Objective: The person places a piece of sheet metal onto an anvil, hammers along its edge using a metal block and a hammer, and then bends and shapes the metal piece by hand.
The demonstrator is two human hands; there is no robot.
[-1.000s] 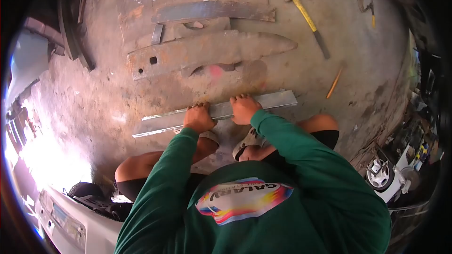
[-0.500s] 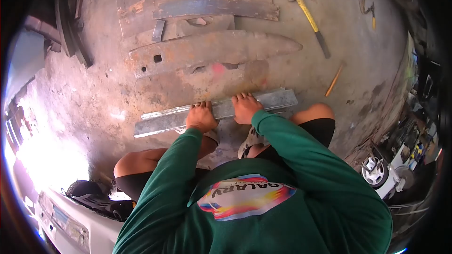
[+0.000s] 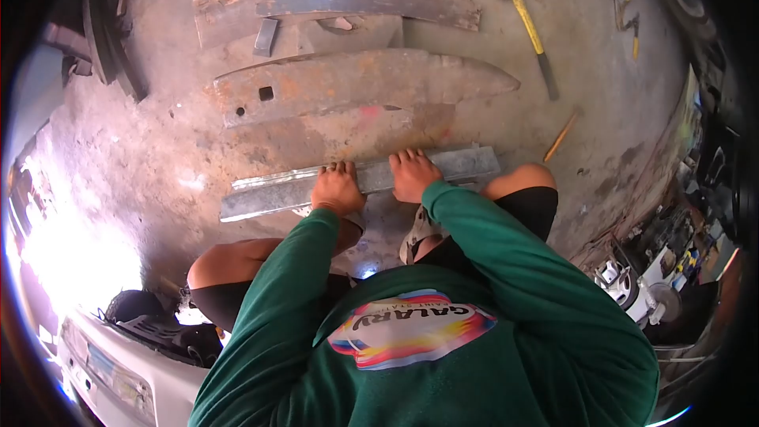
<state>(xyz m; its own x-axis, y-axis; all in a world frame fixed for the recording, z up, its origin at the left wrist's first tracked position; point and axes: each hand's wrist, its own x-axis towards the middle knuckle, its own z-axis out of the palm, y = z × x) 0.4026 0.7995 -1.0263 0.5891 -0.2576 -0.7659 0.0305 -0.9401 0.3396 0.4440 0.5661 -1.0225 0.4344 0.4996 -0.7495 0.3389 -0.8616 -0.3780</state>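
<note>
A long grey piece of folded sheet metal (image 3: 273,202) lies slantwise in front of my feet, its right end farther away than its left. My left hand (image 3: 338,188) grips it near the middle, fingers curled over the far edge. Just to the right, my right hand (image 3: 413,176) holds the same piece with its fingers bent over that edge. The undersides of both hands are hidden. Beyond the sheet metal lies a rusty, tapered metal panel (image 3: 348,83) with a square hole near its left end.
A yellow-handled hammer (image 3: 531,28) and a thin orange-brown stick (image 3: 560,138) lie on the concrete to the right. Farther off is a bluish curved strip (image 3: 340,0). A white car bumper (image 3: 158,372) is at lower left, a white-wheeled machine (image 3: 621,285) at right.
My view has tilted slightly, so the floor items sit a little higher. Both hands keep their grip, and the sheet metal's left end appears slightly farther left and up.
</note>
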